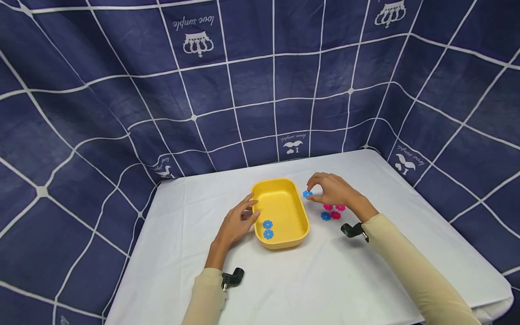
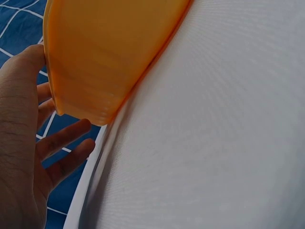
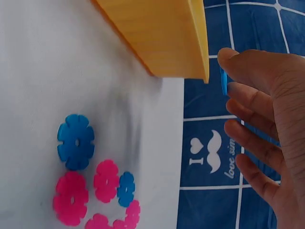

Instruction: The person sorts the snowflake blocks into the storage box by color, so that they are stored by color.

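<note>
My right hand (image 1: 331, 189) pinches a blue flower-shaped disc (image 1: 306, 194) between thumb and index finger, just right of the yellow tray (image 1: 282, 210). Seen edge-on, that disc (image 3: 224, 82) shows as a thin strip in the right wrist view, while the other fingers are loosely bent. My left hand (image 1: 235, 223) rests at the tray's left rim, thumb and index finger reaching over the edge, the others relaxed. Inside the tray lie a blue disc (image 1: 267, 224) and another blue disc (image 1: 268, 234), side by side near the left wall.
Several pink discs (image 3: 70, 198) and blue discs (image 3: 76, 142) lie on the table below my right hand, partly hidden by it in the head view. A white cloth (image 1: 284, 280) covers the table. Behind it hangs a dark blue curtain (image 1: 252, 81) with a white grid.
</note>
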A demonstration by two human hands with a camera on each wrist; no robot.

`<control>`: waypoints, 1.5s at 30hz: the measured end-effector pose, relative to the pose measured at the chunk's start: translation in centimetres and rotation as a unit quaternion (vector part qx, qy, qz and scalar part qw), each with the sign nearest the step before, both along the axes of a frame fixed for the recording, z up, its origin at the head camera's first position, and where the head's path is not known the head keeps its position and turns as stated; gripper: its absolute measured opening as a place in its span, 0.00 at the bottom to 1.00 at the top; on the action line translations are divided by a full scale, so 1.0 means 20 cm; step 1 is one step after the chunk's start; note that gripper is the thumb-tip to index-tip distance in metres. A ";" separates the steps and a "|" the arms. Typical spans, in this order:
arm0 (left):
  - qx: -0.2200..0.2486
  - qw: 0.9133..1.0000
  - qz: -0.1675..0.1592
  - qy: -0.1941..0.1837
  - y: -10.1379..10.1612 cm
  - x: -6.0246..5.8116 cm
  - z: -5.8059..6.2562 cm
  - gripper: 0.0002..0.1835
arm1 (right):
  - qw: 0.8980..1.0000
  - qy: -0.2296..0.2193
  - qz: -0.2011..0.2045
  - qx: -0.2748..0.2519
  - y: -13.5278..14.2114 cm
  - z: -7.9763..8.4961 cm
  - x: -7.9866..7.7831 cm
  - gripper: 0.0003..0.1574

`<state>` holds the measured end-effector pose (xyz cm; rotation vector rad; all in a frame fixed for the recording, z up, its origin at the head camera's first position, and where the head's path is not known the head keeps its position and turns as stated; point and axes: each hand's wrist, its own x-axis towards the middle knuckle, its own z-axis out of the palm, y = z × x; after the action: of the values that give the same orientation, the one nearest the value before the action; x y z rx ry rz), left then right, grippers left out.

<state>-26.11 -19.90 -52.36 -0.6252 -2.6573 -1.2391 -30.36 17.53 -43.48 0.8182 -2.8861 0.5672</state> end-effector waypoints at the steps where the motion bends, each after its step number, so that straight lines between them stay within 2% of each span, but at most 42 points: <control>1: 0.000 1.000 0.000 0.000 0.00 0.00 0.00 0.28 | 1.000 0.001 0.004 -0.001 -0.01 0.00 0.00 0.16; 12: 0.004 1.000 -0.007 0.009 -0.01 0.00 -0.01 0.28 | 0.999 0.022 0.048 0.007 -0.14 0.02 -0.02 0.17; 22: 0.003 1.000 -0.006 0.010 -0.02 -0.01 -0.02 0.28 | 0.997 0.012 0.071 0.015 -0.27 0.03 -0.06 0.16; 28: 0.001 1.000 -0.002 0.014 -0.02 -0.02 -0.01 0.28 | 0.996 0.021 0.087 0.021 -0.33 0.05 -0.07 0.16; 39: -0.002 1.000 0.000 -0.005 0.00 -0.01 0.02 0.29 | 0.993 0.020 0.117 0.006 -0.44 0.05 -0.10 0.16; 45: -0.004 1.000 -0.003 -0.002 0.00 -0.02 0.01 0.30 | 0.991 0.022 0.131 0.009 -0.50 0.05 -0.10 0.16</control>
<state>-26.42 -19.96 -52.18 -0.6321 -2.6668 -1.2318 -32.28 7.44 -42.45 1.2082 -2.7673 0.5372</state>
